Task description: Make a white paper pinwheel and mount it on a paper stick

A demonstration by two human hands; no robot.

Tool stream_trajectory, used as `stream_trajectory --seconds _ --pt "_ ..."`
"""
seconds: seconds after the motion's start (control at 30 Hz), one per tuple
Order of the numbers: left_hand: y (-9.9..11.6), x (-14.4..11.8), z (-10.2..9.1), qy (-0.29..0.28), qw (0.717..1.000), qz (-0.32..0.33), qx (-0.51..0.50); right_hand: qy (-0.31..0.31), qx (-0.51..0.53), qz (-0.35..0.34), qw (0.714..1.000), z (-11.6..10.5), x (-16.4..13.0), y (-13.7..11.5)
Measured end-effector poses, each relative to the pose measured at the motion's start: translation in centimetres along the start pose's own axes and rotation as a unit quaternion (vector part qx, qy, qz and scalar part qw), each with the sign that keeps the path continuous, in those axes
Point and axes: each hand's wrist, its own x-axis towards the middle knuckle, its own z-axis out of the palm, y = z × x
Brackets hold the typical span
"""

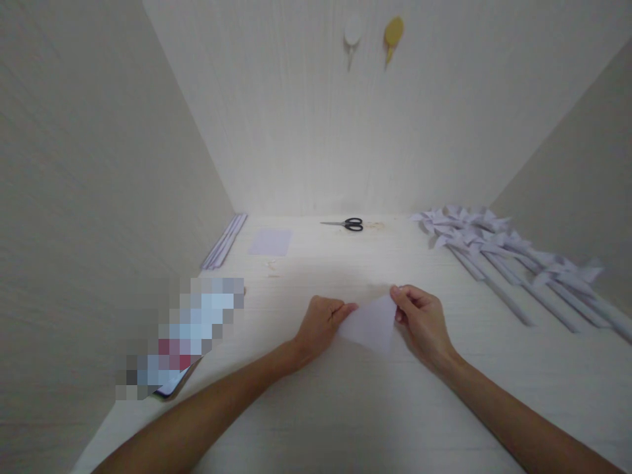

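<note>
Between my two hands is a sheet of white paper [372,322], tilted and held a little above the tabletop. My left hand [323,324] pinches its left corner with thumb and curled fingers. At the upper right corner my right hand [419,316] grips the paper between thumb and fingertips. Whether the sheet carries a crease or is folded, I cannot tell. A flat square of paper [271,242] lies farther back on the left. Behind my hands rests a pair of scissors [348,224] with black handles, blades pointing left.
Several white paper pinwheels [474,240] on rolled paper sticks lie along the right. A bundle of paper sticks [224,242] is by the left wall. A phone [170,382], partly blurred out, sits at the left. Small scraps [271,265] dot the table [316,421]. Two hooks [394,31] are on the back wall.
</note>
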Motion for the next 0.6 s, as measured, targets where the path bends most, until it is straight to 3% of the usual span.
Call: stream_trajectory --seconds 0.13,0.23,0.3,0.43,0.6 --pt "0.0 0.3 -0.2 0.083 0.992 -0.044 -0.078 -0.139 -0.015 0.056 0.989 0.3 -0.5 0.1" --pt "-0.2 0.6 -0.1 0.107 0.987 -0.058 -0.109 -0.223 -0.021 0.076 0.972 0.6 -1.0 0.0" --pt "-0.4 0.8 0.1 0.097 0.988 -0.055 -0.107 -0.227 -0.013 0.081 0.970 0.7 -1.2 0.0" --pt "-0.7 0.8 0.6 0.069 0.994 -0.041 -0.080 -0.171 -0.006 0.075 0.982 0.5 -1.0 0.3" --pt "-0.2 -0.1 0.9 0.076 0.995 0.037 -0.054 -0.118 -0.016 0.059 0.991 0.3 -0.9 0.5"
